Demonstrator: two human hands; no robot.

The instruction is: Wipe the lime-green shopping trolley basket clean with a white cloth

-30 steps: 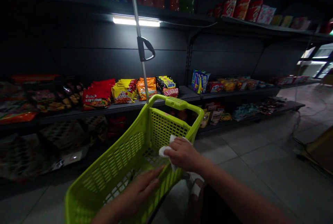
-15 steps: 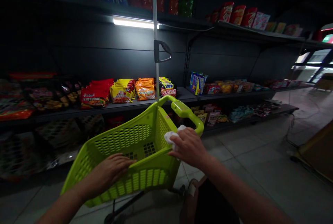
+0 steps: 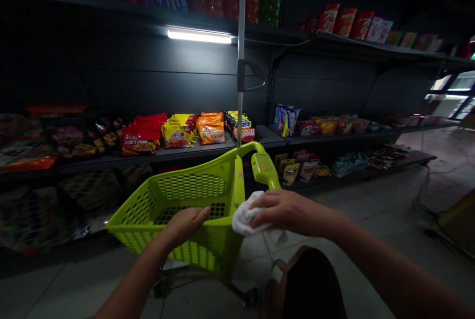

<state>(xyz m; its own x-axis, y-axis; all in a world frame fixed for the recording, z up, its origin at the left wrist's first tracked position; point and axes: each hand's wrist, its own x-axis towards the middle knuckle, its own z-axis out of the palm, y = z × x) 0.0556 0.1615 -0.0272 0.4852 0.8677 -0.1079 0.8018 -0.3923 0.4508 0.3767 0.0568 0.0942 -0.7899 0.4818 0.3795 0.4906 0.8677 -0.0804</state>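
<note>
A lime-green plastic shopping basket [image 3: 193, 188] on wheels stands on the floor in front of me, empty as far as I can see. My left hand [image 3: 184, 224] grips its near rim with curled fingers. My right hand [image 3: 287, 211] is closed on a crumpled white cloth [image 3: 244, 220] and presses it against the basket's near right corner, just below the green handle [image 3: 262, 166]. A thin metal pull pole [image 3: 240, 62] with a dark grip rises from the basket's far side.
Dark shelving [image 3: 208, 148] runs along the wall behind the basket, stocked with red, yellow and orange snack packets [image 3: 174, 131]. More packets line the upper shelf [image 3: 349, 20]. A lit tube [image 3: 200, 35] glows under it. Grey tiled floor [image 3: 371, 220] extends to the right.
The basket has swung round so its short end faces me. My left hand shifted from the side wall to the near rim. My right hand slid the cloth down to the corner.
</note>
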